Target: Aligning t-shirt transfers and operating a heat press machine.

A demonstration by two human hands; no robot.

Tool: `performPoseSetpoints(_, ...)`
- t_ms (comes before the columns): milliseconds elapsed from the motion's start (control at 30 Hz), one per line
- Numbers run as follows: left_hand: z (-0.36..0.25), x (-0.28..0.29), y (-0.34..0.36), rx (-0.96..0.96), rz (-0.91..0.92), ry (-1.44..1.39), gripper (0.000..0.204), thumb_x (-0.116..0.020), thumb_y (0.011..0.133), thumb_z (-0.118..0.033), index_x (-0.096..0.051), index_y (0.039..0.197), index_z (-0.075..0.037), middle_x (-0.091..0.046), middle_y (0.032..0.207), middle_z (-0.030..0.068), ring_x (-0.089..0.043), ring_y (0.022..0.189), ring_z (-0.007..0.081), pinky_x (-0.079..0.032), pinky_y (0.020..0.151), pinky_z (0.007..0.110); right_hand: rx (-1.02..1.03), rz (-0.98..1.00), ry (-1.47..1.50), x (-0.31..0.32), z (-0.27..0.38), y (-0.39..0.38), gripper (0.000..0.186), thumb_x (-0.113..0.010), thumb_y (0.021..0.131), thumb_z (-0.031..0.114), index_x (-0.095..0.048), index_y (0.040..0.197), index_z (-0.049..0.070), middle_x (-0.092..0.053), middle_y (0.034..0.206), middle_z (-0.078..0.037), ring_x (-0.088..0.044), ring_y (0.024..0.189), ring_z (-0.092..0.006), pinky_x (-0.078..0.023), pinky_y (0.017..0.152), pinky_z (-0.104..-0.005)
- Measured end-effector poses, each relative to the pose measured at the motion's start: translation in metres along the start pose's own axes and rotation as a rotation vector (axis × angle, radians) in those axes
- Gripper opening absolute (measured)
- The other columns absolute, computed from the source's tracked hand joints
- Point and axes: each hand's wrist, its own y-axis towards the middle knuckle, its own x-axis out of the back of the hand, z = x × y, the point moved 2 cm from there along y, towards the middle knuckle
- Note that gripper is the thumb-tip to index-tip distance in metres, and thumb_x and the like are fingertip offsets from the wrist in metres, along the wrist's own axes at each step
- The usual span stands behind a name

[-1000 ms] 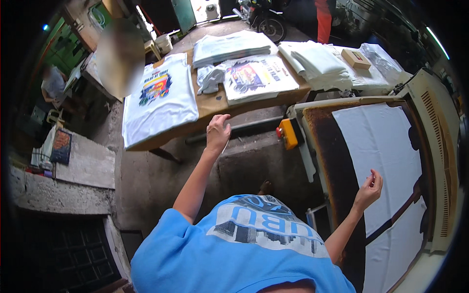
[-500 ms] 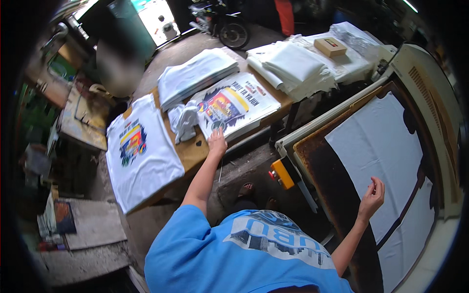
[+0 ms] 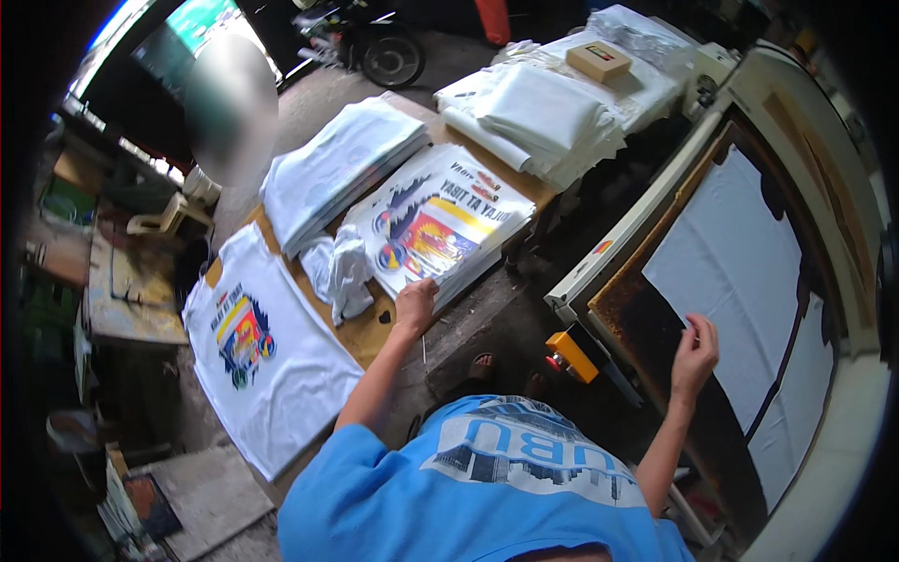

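My left hand is closed at the near edge of a stack of printed sheets with a colourful vehicle design. What its fingers grip, if anything, is hidden; a thin white strand hangs below it. Crumpled white cloth lies beside the stack. To the left, a white T-shirt with a similar print lies spread out. My right hand hovers over the heat press's dark bed, fingers loosely bent, nothing visible in them. White fabric or paper covers part of that bed.
Folded white shirts sit behind the sheets. Farther back, white material and a small brown box lie on a table. A yellow control box with a red button juts from the press. A motorcycle stands at the back.
My left hand has drawn back from over the printed sheets to their near edge. My right hand stays over the press, slightly farther left in view. The view has shifted.
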Motion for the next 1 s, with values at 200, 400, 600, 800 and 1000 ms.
performPoseSetpoints(200, -0.128, 0.116, 0.047, -0.149, -0.028, -1.028, 0.014, -0.061, 0.077, -0.004, -0.059, 0.091, 0.001, -0.062, 0.081, 0.0059, -0.057, 0.071, 0.0103, -0.046, 0.064, 0.024, -0.647, 0.698, 0.889, -0.113, 0.042, -0.043, 0.03, -0.05, 0.086, 0.031, -0.054, 0.103, 0.007, -0.057, 0.09, -0.007, -0.058, 0.072, -0.0134, -0.048, 0.056, -0.0245)
performPoseSetpoints(400, -0.235, 0.157, 0.068, -0.404, 0.129, -1.477, 0.025, -0.063, 0.077, -0.003, -0.056, 0.1, 0.003, -0.061, 0.089, 0.0042, -0.055, 0.082, 0.0087, -0.043, 0.074, 0.022, -0.968, 1.079, 1.796, -0.09, 0.073, -0.012, 0.073, -0.037, 0.078, 0.064, -0.037, 0.116, 0.001, -0.052, 0.105, -0.015, -0.057, 0.088, -0.0295, -0.05, 0.071, -0.0415)
performPoseSetpoints(600, -0.341, 0.155, 0.086, -0.539, 0.353, -1.646, 0.028, -0.063, 0.074, -0.001, -0.056, 0.102, 0.003, -0.061, 0.092, 0.0048, -0.055, 0.086, 0.0097, -0.041, 0.08, 0.023, -0.886, 0.544, 2.141, -0.036, -0.03, 0.064, 0.044, -0.046, 0.085, 0.037, -0.044, 0.11, 0.0, -0.056, 0.101, -0.014, -0.057, 0.087, -0.0215, -0.048, 0.076, -0.0356)
performPoseSetpoints(800, -0.43, 0.108, 0.112, -0.707, 0.53, -1.481, 0.023, -0.061, 0.078, -0.007, -0.057, 0.099, 0.0, -0.061, 0.09, 0.0025, -0.055, 0.083, 0.0075, -0.043, 0.074, 0.021, -0.364, -0.076, 1.787, 0.066, -0.111, 0.14, 0.026, -0.049, 0.084, 0.012, -0.047, 0.109, 0.004, -0.053, 0.103, -0.007, -0.051, 0.096, -0.0171, -0.04, 0.085, -0.0307)
performPoseSetpoints(1000, -0.478, -0.059, 0.124, -0.294, 0.801, -1.151, 0.025, -0.059, 0.081, -0.021, -0.057, 0.091, 0.002, -0.06, 0.076, 0.0058, -0.058, 0.062, 0.0112, -0.048, 0.05, 0.025, -0.768, -0.213, 1.163, 0.093, -0.26, 0.1, 0.04, -0.059, 0.075, 0.011, -0.045, 0.112, 0.005, -0.053, 0.101, -0.004, -0.051, 0.092, -0.016, -0.043, 0.072, -0.0283)
